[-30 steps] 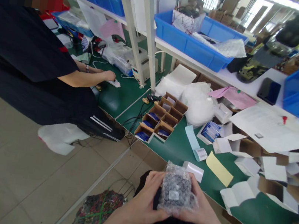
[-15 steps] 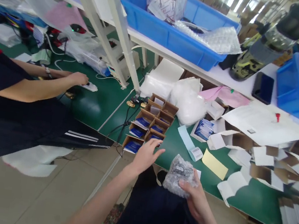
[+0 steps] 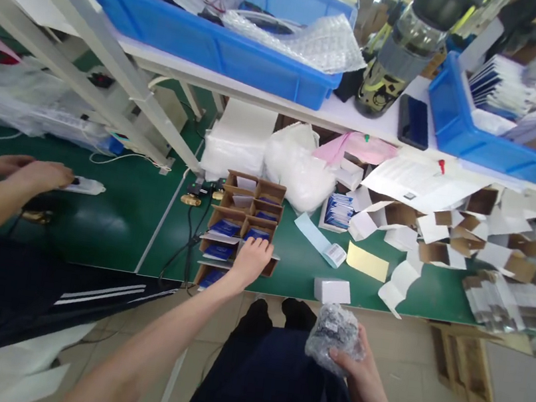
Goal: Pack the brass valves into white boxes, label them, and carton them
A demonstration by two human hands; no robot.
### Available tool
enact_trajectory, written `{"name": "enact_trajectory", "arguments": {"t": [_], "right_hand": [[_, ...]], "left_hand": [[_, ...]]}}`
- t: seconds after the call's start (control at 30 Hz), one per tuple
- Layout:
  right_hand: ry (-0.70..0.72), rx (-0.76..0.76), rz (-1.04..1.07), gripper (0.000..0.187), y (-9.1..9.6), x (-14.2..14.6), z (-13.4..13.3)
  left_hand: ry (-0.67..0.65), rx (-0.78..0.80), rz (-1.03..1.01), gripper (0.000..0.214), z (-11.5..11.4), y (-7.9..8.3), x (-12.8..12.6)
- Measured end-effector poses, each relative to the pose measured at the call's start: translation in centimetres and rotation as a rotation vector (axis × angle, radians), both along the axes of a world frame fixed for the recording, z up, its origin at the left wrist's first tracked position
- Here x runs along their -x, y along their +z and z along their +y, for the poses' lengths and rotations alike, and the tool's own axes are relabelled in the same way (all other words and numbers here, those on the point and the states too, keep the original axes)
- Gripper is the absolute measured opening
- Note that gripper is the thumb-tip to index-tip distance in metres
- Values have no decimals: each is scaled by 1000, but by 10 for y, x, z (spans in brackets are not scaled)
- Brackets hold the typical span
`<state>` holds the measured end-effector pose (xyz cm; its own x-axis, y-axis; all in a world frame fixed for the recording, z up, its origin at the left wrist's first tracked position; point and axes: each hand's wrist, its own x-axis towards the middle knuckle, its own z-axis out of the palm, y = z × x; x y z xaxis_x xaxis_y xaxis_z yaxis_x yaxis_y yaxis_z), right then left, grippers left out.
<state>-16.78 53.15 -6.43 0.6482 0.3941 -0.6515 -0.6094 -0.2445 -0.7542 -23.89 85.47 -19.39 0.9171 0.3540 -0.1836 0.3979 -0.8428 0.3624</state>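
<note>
Our left hand [image 3: 252, 260] has moved from the grey bubble-wrapped bundle [image 3: 332, 337] to the open brown cardboard boxes [image 3: 246, 223] at left, its grip unclear, so holding, we judge, falls to our right hand [image 3: 359, 370], clasping the bundle by the green counter [image 3: 300, 274]'s near edge. We count one bundle, one flat yellow paper slip [image 3: 367, 261], two far blue plastic bins [image 3: 195, 44].

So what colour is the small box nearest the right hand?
The small box is white, best seen in head view.

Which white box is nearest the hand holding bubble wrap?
The white box standing alone just beyond the right hand; others lie farther back or farther right.
</note>
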Motion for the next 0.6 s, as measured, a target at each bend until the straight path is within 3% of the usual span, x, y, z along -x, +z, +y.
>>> {"name": "enact_trajectory", "arguments": {"t": [0.13, 0.23, 0.33, 0.43, 0.6], "right_hand": [[22, 13, -34, 83, -14, 1, -3], [124, 32, -198, 93, -24, -3, 4], [487, 74, -652, 90, -41, -12, 24], [891, 9, -1133, 70, -73, -26, 53], [1173, -126, -1317, 39, -140, -51, 85]], "left_hand": [[-69, -1, 110, 29, -5, -6, -20], [-110, 34, 175, 30, -12, -10, -34], [-144, 69, 209, 31, -22, -14, -44], [-176, 98, 214, 31, -30, -20, -51], [-233, 146, 206, 31, -33, -29, -58]]}}
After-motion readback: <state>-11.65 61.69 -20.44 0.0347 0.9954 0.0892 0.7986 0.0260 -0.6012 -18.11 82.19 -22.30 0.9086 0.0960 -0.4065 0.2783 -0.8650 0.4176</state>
